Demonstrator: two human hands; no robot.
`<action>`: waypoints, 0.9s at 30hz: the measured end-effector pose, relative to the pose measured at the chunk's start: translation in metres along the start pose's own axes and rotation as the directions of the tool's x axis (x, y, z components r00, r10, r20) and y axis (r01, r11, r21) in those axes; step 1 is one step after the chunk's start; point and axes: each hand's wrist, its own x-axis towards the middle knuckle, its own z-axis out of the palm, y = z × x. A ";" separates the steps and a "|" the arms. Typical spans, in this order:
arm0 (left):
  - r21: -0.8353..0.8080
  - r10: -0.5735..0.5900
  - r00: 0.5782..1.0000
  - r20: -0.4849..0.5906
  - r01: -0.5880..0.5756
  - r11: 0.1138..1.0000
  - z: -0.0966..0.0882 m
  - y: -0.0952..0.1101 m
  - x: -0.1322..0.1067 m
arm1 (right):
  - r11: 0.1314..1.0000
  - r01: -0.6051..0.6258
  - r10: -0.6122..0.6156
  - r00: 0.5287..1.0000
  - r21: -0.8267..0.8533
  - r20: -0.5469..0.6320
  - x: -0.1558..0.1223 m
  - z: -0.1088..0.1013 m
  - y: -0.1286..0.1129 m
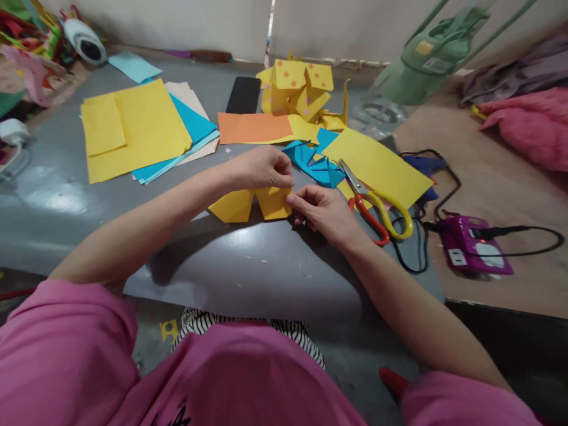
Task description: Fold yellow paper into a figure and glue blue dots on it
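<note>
Folded yellow paper (273, 205): twelve o'clock, over the gray tabletop (213, 266).
Left hand (269, 167): apparently pinches its one o'clock corner, steadying it.
Right hand (318, 210): nips its three o'clock edge.

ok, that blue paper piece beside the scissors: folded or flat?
Folded: the blue paper shows sharp creases and pointed flaps, next to the scissors.

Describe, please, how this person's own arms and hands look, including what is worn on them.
Both the left hand and the right hand are bare, without gloves; I see no ring, watch or bracelet. The forearms are uncovered, below the loose, plain pink sleeves of a pink top.
</note>
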 end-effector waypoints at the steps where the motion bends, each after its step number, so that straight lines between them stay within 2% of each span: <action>1: 0.016 0.013 1.000 -0.024 -0.012 1.000 -0.001 0.000 0.000 | 1.000 -0.005 0.005 1.000 0.005 0.008 0.000 0.001 0.000; 4: 0.040 0.017 0.998 -0.060 -0.015 0.999 -0.005 0.001 -0.001 | 1.000 -0.019 0.018 0.999 0.009 0.029 -0.001 0.002 -0.001; 9: -0.016 -0.050 0.998 0.035 0.051 0.999 -0.011 -0.004 0.000 | 1.000 -0.006 0.006 1.000 0.001 -0.014 0.000 -0.001 0.000; 16: -0.064 -0.078 0.992 0.103 0.085 0.994 -0.009 -0.010 0.002 | 0.999 0.028 -0.026 0.999 0.042 -0.037 0.002 -0.001 0.004; 27: -0.064 -0.003 0.993 0.114 0.011 0.998 -0.002 -0.011 0.007 | 0.999 0.040 -0.039 0.997 0.004 -0.061 0.001 0.001 0.004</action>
